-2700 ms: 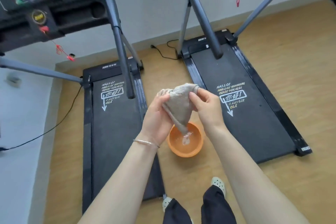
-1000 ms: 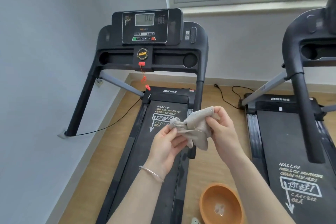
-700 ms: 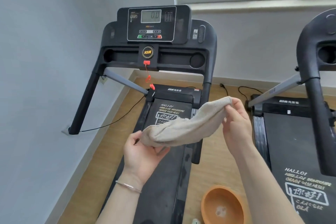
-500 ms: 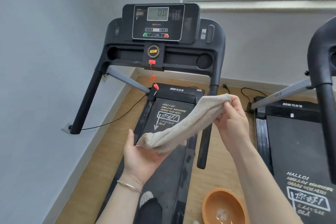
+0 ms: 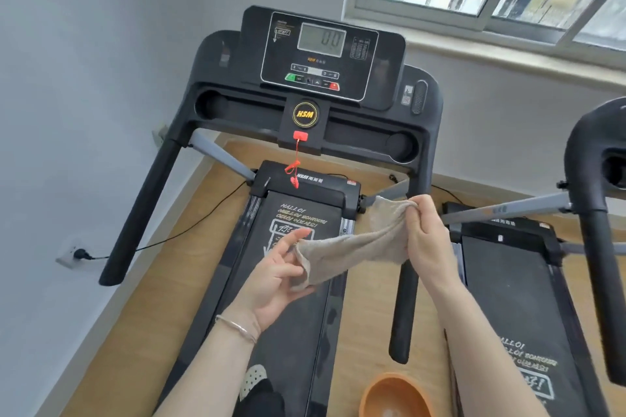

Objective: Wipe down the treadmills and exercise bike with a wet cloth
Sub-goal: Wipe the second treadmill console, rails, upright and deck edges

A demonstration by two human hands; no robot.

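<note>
Head view shows us the beige cloth (image 5: 352,254) stretched above the treadmill (image 5: 315,54) belt; our right hand (image 5: 426,240) clenches its upper end; our left hand (image 5: 274,278) lies released, palm up, under its lower end.

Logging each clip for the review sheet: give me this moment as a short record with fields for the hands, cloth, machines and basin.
Left hand: palm up, fingers loosely spread, touching the cloth's lower end
Right hand: grips the cloth's upper end
Cloth: grey, stretched between both hands, off the machines
Treadmill ahead: display reads 0.0, cloth not touching it
Second treadmill: to its right, partly in view
Basin: orange, on floor between the treadmills
</note>
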